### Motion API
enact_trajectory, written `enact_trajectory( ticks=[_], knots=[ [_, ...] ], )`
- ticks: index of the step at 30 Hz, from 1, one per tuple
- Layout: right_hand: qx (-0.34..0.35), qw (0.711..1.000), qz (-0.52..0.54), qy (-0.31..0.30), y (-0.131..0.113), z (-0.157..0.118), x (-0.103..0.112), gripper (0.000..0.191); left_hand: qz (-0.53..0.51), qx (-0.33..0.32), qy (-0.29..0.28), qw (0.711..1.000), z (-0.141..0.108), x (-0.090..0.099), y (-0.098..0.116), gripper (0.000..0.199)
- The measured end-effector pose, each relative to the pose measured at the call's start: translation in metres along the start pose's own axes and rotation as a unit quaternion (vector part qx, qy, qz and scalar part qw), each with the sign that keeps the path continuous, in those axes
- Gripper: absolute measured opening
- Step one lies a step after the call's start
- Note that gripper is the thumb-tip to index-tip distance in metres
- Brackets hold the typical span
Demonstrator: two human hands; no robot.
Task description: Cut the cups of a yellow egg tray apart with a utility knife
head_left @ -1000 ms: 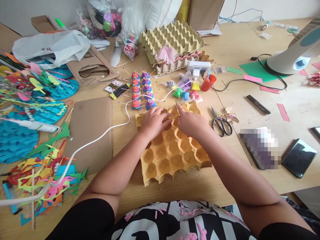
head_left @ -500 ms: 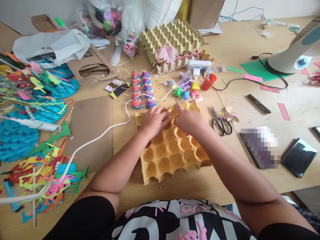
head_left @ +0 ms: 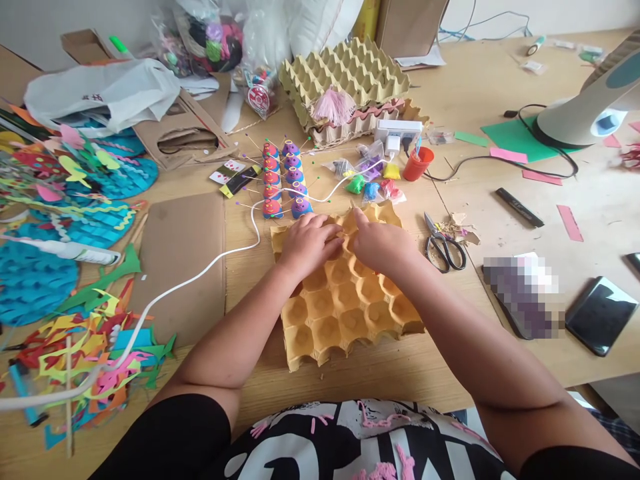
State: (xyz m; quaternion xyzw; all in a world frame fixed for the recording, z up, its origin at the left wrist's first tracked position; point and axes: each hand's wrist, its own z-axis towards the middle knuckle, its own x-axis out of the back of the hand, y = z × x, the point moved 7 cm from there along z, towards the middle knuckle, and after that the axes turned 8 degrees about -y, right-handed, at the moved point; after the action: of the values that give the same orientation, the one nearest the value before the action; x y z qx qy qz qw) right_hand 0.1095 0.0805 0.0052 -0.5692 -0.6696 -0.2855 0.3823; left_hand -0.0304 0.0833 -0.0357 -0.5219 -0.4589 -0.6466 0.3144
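A yellow cardboard egg tray (head_left: 350, 323) lies on the table in front of me, its cups facing up. My left hand (head_left: 311, 245) rests on the tray's far left part, fingers stretched and lying over the cups. Beside it, my right hand (head_left: 383, 243) is closed over the far right part, with its index finger pointing away from me. A speck of red shows beneath the right hand; what its fingers hold is hidden. Just past the tray stand two rows of small painted caterpillars, one red-faced (head_left: 273, 208) and one purple-faced (head_left: 301, 207), with pin-like feelers.
Black-handled scissors (head_left: 444, 250) lie right of the tray among scraps. A white cable (head_left: 200, 272) crosses the left side to a power strip (head_left: 399, 128). Coloured paper scraps (head_left: 95, 360) and flat cardboard (head_left: 180, 267) are left; stacked egg trays (head_left: 345, 80) stand behind.
Both hands stay at the tray's far part. The right hand shows only a very slight shift; the tray and the things around it look unmoved.
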Motion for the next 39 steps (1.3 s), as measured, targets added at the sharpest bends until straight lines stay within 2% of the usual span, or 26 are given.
enact_trajectory(
  ticks=[4,11,20,29,39],
  knots=[
    [0.001,1.0,0.019,0.004,0.002,-0.003,0.003,0.079,-0.003,0.006,-0.003,1.0,0.0,0.001,0.0,0.034],
    [0.001,1.0,-0.006,-0.003,0.0,-0.019,-0.004,0.078,-0.003,0.016,-0.012,1.0,0.001,0.0,0.0,0.035],
    [-0.005,1.0,-0.007,0.001,-0.003,-0.005,-0.002,0.08,-0.01,0.011,-0.007,1.0,0.001,-0.002,-0.002,0.035],
    [-0.006,1.0,0.006,-0.019,-0.001,0.009,0.016,0.082,-0.015,0.009,-0.008,1.0,0.001,-0.001,-0.002,0.032],
    [-0.007,1.0,-0.021,-0.013,-0.005,-0.013,-0.004,0.082,-0.006,0.006,-0.003,1.0,0.0,-0.002,-0.002,0.033]
  ],
)
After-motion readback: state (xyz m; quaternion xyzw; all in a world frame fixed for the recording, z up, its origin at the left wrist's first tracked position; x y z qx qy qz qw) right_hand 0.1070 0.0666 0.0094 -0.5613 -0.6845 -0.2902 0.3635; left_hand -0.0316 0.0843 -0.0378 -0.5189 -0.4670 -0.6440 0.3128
